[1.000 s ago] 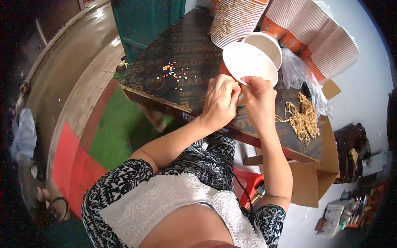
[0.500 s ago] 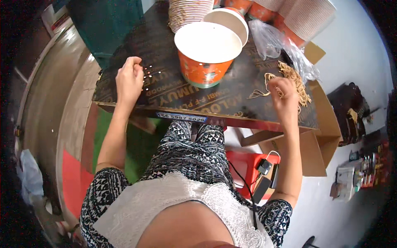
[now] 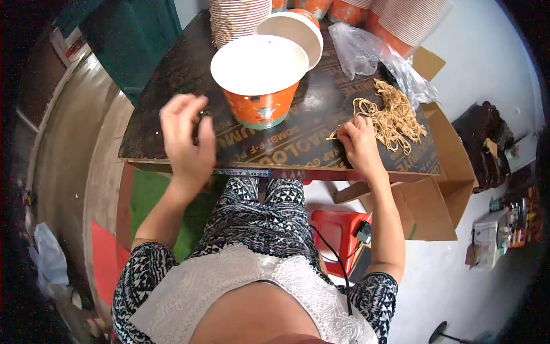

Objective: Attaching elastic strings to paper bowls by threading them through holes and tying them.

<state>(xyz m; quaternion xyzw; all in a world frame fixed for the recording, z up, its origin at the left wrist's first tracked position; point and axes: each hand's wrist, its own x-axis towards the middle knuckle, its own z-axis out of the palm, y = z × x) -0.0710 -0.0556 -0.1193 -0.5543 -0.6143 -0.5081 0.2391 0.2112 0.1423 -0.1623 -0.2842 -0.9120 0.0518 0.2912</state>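
An orange paper bucket point(image 3: 264, 109) with a white inside and a green base band stands upright on the dark plywood table point(image 3: 312, 117). Left of it, my left hand point(image 3: 186, 135) hovers by the table's front edge, fingers curved and apart, with nothing visible in it. My right hand point(image 3: 362, 143) is low over the tabletop at the right, fingertips pinched on a strand of tan string. A short end of string sticks out left of those fingers. Beside this hand lies a loose tangled heap of the same string point(image 3: 398, 117).
Behind the bucket, another bucket point(image 3: 298, 37) lies tipped near a tall nested stack point(image 3: 238, 20). More stacked buckets point(image 3: 401, 26) and a crumpled clear plastic bag point(image 3: 355, 49) sit at the back right. An open cardboard box point(image 3: 438, 212) and a red stool point(image 3: 332, 235) are below the table.
My right hand has come down and left, onto a string strand. My left hand has opened its fingers and dropped nearer. The whole view has shifted slightly.
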